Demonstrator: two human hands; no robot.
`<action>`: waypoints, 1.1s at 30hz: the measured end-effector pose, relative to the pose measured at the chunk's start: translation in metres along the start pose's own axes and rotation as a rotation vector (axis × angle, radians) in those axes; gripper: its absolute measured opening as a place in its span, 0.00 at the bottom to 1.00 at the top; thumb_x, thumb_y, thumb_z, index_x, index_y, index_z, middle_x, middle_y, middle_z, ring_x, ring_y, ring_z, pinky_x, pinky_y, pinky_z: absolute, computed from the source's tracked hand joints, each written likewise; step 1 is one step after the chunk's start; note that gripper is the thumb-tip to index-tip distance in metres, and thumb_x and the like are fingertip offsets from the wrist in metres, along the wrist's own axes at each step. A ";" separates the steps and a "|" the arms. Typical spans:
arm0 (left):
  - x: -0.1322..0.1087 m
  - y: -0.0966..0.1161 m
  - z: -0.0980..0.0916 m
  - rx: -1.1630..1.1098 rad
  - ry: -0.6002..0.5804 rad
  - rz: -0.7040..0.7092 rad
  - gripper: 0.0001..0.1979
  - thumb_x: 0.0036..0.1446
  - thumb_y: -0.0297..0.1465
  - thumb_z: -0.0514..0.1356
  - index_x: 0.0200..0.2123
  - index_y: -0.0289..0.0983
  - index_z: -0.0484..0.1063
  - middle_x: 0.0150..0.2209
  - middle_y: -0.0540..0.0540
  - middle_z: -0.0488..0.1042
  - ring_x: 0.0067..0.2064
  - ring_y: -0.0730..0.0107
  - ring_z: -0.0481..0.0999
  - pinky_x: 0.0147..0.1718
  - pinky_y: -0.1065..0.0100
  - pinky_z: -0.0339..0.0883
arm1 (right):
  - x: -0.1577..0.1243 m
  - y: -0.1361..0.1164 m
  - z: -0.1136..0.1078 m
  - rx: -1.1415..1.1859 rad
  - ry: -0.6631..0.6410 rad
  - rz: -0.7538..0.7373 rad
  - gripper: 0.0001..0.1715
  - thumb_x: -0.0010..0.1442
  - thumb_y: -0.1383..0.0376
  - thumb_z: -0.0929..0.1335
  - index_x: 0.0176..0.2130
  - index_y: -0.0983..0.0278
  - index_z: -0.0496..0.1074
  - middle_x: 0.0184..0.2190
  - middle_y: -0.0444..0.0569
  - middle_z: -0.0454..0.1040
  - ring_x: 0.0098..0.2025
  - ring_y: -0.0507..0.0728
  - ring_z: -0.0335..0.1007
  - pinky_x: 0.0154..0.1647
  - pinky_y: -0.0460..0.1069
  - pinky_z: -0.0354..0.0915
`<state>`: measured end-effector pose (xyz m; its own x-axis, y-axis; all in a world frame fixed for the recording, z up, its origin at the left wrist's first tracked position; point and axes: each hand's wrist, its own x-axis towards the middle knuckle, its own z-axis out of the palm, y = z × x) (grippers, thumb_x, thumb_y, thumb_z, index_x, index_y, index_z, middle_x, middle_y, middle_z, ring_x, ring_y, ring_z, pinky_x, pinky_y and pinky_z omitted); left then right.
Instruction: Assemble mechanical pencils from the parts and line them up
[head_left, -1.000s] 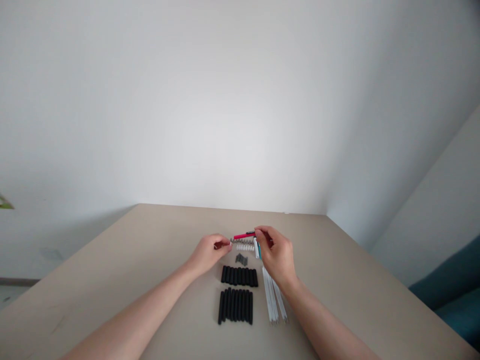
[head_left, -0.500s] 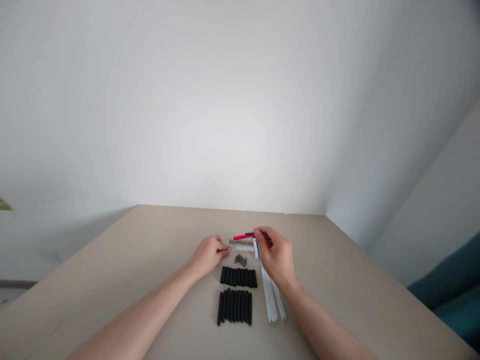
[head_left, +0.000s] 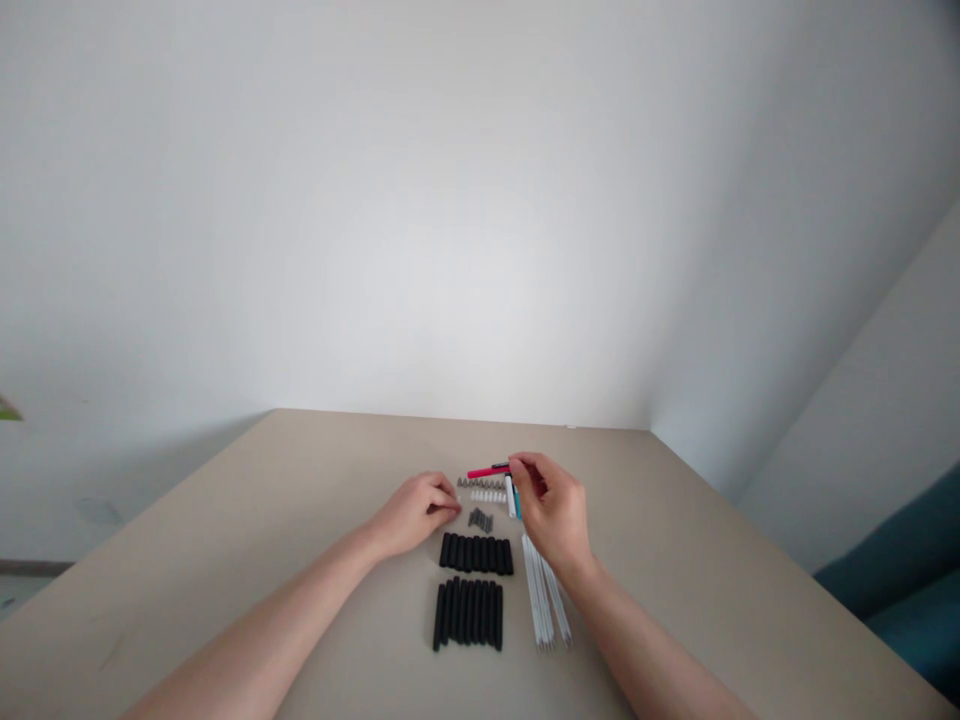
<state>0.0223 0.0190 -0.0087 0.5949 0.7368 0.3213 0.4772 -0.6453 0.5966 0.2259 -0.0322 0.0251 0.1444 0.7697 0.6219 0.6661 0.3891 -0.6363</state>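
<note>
My left hand (head_left: 414,513) rests on the beige table (head_left: 300,540) with its fingers curled in a pinch, fingertips beside a row of small white parts (head_left: 487,496) and a row of small grey tips (head_left: 476,483). What it pinches, if anything, is too small to see. My right hand (head_left: 553,512) is closed on a pink and black pen (head_left: 489,471) lying crosswise at the far end of the layout. Just under its fingers stand a white and a teal piece (head_left: 514,498).
Two rows of black pen barrels (head_left: 477,553) (head_left: 469,613) lie nearer me, with a small heap of dark springs (head_left: 481,519) behind them. White refills (head_left: 544,600) lie under my right wrist. A teal seat (head_left: 907,590) stands off the table's right edge.
My left hand has slid slightly towards me and down, from the grey tips to the table by the white parts. My right hand and the pen have barely moved.
</note>
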 end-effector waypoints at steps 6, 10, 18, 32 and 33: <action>0.001 0.001 0.004 0.095 -0.003 0.036 0.10 0.58 0.29 0.56 0.33 0.40 0.79 0.37 0.45 0.74 0.42 0.66 0.71 0.42 0.68 0.62 | 0.000 0.000 0.001 0.005 0.011 -0.025 0.16 0.62 0.59 0.61 0.34 0.65 0.73 0.26 0.48 0.74 0.26 0.52 0.67 0.27 0.45 0.62; 0.002 0.000 0.007 0.115 -0.006 0.044 0.11 0.59 0.29 0.55 0.35 0.39 0.79 0.39 0.45 0.74 0.43 0.66 0.71 0.44 0.68 0.63 | 0.000 0.000 0.002 0.013 0.013 -0.031 0.14 0.62 0.59 0.62 0.34 0.64 0.73 0.27 0.47 0.75 0.27 0.53 0.68 0.28 0.45 0.62; 0.003 0.000 0.011 0.119 0.024 0.057 0.11 0.59 0.27 0.55 0.36 0.40 0.78 0.40 0.46 0.73 0.43 0.66 0.71 0.45 0.67 0.63 | 0.000 0.000 0.003 0.025 0.014 -0.019 0.14 0.62 0.59 0.63 0.33 0.64 0.73 0.27 0.47 0.75 0.27 0.53 0.68 0.29 0.45 0.62; 0.003 0.001 0.011 0.124 0.024 0.087 0.12 0.59 0.28 0.54 0.36 0.41 0.78 0.41 0.46 0.74 0.44 0.66 0.71 0.47 0.65 0.63 | 0.000 0.002 0.003 0.017 0.017 -0.008 0.14 0.62 0.59 0.62 0.34 0.64 0.73 0.27 0.47 0.74 0.27 0.53 0.67 0.28 0.45 0.61; 0.003 0.001 0.011 0.120 0.023 0.087 0.11 0.59 0.27 0.55 0.36 0.41 0.78 0.41 0.46 0.74 0.44 0.66 0.71 0.47 0.65 0.63 | 0.000 0.002 0.003 0.020 0.019 -0.006 0.14 0.62 0.59 0.62 0.34 0.64 0.73 0.27 0.47 0.74 0.27 0.53 0.67 0.28 0.45 0.61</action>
<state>0.0314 0.0184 -0.0156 0.6227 0.6808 0.3857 0.4992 -0.7253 0.4741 0.2249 -0.0298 0.0224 0.1546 0.7579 0.6338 0.6524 0.4034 -0.6416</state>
